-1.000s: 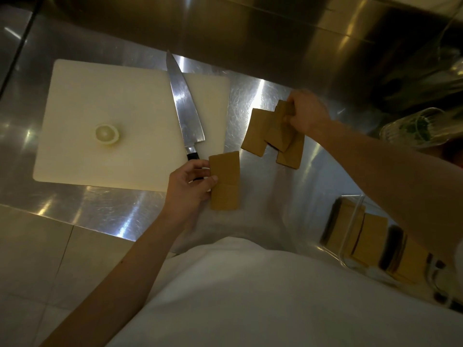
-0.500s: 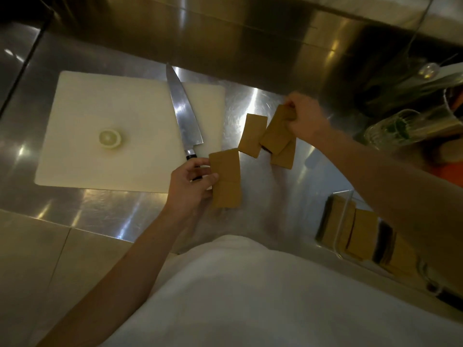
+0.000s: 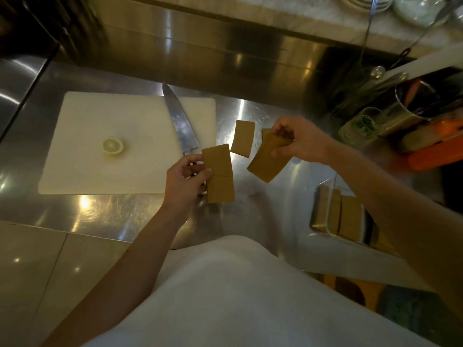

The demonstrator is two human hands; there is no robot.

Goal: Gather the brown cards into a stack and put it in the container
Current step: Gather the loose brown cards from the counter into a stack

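My left hand (image 3: 187,177) pinches a small stack of brown cards (image 3: 218,173) by its left edge, just above the steel counter. My right hand (image 3: 302,139) grips a second bunch of brown cards (image 3: 268,160), lifted and tilted, to the right of the first. One single brown card (image 3: 242,137) lies flat on the counter between and beyond the two hands. At the lower right stands a clear container (image 3: 328,212) with more brown cards upright inside it; my right forearm covers part of it.
A white cutting board (image 3: 82,146) lies to the left with a lemon slice (image 3: 113,146) on it and a large knife (image 3: 178,121) along its right side. Glasses, a metal pot (image 3: 411,106) and an orange item (image 3: 436,154) crowd the far right. The counter's near edge runs below my left hand.
My right hand has lifted its bunch of cards off the counter and brought it nearer, leaving one card behind. My left hand holds its cards much as before.
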